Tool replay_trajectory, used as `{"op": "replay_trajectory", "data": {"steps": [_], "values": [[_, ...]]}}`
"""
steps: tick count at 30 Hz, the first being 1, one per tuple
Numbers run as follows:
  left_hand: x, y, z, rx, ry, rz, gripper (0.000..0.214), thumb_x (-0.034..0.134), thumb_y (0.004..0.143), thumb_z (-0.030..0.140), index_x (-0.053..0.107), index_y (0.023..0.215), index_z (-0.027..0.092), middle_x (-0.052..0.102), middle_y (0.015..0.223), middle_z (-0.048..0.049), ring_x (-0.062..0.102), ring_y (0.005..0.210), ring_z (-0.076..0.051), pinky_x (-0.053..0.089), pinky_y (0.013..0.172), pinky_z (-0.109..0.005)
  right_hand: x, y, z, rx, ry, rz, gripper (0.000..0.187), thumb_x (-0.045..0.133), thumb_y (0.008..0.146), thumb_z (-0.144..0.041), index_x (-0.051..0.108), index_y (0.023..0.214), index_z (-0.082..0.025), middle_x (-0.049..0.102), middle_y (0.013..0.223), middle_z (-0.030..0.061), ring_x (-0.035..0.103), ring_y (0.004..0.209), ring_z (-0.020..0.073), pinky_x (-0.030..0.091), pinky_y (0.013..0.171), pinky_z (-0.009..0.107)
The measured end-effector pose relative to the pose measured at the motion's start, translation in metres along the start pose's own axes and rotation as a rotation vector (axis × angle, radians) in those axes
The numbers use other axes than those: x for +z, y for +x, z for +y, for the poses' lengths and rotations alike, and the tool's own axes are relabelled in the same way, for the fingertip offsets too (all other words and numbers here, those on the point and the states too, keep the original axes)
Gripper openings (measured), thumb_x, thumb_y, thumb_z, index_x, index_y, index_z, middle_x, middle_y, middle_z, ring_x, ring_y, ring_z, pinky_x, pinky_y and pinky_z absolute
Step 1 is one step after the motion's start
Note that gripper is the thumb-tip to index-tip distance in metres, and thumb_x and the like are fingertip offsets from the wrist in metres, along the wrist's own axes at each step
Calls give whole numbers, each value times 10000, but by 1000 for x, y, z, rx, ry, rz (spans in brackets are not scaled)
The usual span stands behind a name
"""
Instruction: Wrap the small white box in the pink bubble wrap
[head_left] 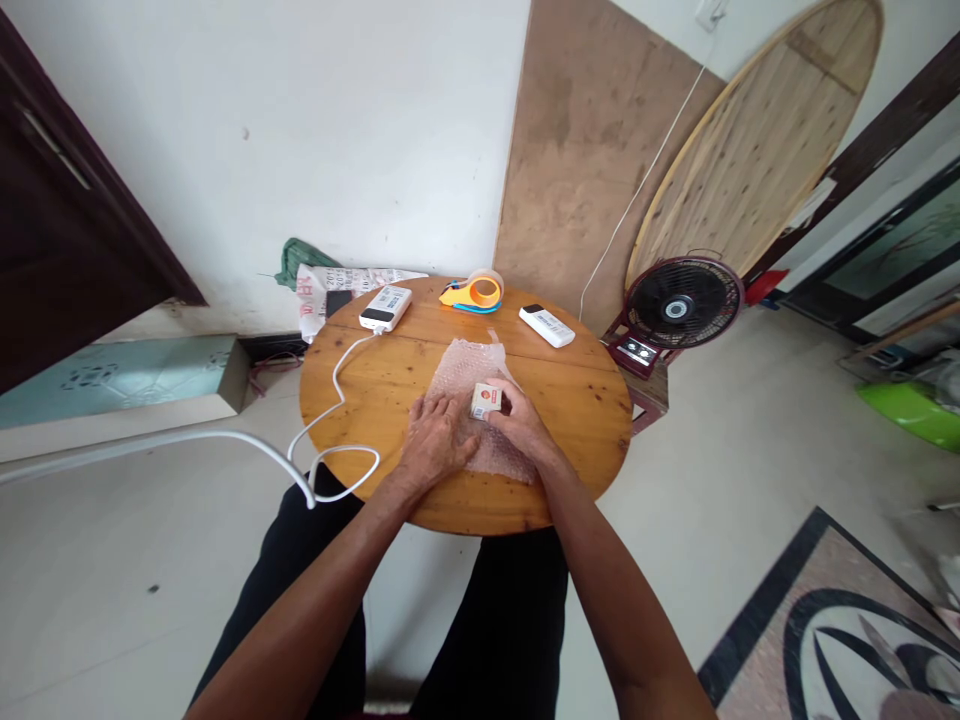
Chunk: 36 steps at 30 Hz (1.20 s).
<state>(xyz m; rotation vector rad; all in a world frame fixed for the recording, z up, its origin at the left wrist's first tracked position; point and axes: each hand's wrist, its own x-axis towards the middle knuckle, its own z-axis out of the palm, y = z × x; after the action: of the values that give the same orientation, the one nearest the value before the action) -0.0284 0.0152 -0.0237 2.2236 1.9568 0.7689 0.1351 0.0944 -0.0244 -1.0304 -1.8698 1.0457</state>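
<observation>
Round wooden table (570,400): right half bare, open — far edge blocked by white power bank (385,307), orange tape dispenser (474,292), white remote (547,325); white cable (330,400) loops across left.

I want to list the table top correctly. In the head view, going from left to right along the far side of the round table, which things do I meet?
Power bank → tape dispenser → remote. All three lie on the table, beyond the bubble wrap.
</observation>
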Motion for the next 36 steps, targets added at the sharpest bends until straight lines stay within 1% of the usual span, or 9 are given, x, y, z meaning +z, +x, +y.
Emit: {"op": "replay_trajectory", "data": {"steps": [5, 11, 18, 22, 29, 36], "values": [[1, 0, -1, 4, 5, -5, 629, 572, 797, 403, 444, 1350, 131, 574, 1304, -135, 427, 1301, -313, 219, 1141, -501, 1, -1, -1, 4, 5, 5, 540, 594, 670, -181, 563, 1208, -229, 632, 1170, 24, 592, 1057, 206, 462, 971, 363], [3, 0, -1, -1, 8, 5, 643, 578, 797, 402, 430, 1366, 142, 571, 1307, -137, 425, 1304, -310, 225, 1141, -502, 0, 0, 1, 20, 34, 22, 618, 605, 654, -182, 522, 1265, -224, 599, 1249, 47, 560, 1156, 221, 434, 1025, 384], [1, -1, 0, 0, 16, -1, 659, 576, 800, 401, 411, 1379, 133, 556, 1322, -146, 422, 1305, -313, 220, 1142, -505, -1, 1, 4, 46, 58, 9, 634, 563, 639, -147, 508, 1268, -206, 605, 1235, 51, 598, 1095, 204, 457, 1004, 368], [1, -1, 0, 3, 12, 9, 650, 573, 802, 403, 410, 1376, 144, 555, 1326, -144, 417, 1307, -314, 217, 1140, -507, -1, 1, 3, 49, 56, 0, 626, 544, 641, -133, 525, 1261, -214, 611, 1233, 41, 590, 1110, 201, 453, 1008, 363], [0, -2, 0, 6, 13, 0, 629, 566, 804, 409, 426, 1359, 149, 566, 1305, -147, 425, 1305, -315, 220, 1135, -505, -2, -3, -6, 55, 64, 1, 616, 550, 640, -121, 541, 1248, -220, 603, 1252, 33, 563, 1154, 202, 431, 1034, 359], [1, -1, 0, 4, 10, -5, 630, 561, 803, 416, 436, 1359, 147, 556, 1314, -154, 418, 1310, -321, 225, 1134, -511, -2, -1, 1, 41, 56, -14, 628, 553, 658, -129, 518, 1279, -216, 604, 1247, 43, 583, 1115, 200, 447, 1007, 355]]}}
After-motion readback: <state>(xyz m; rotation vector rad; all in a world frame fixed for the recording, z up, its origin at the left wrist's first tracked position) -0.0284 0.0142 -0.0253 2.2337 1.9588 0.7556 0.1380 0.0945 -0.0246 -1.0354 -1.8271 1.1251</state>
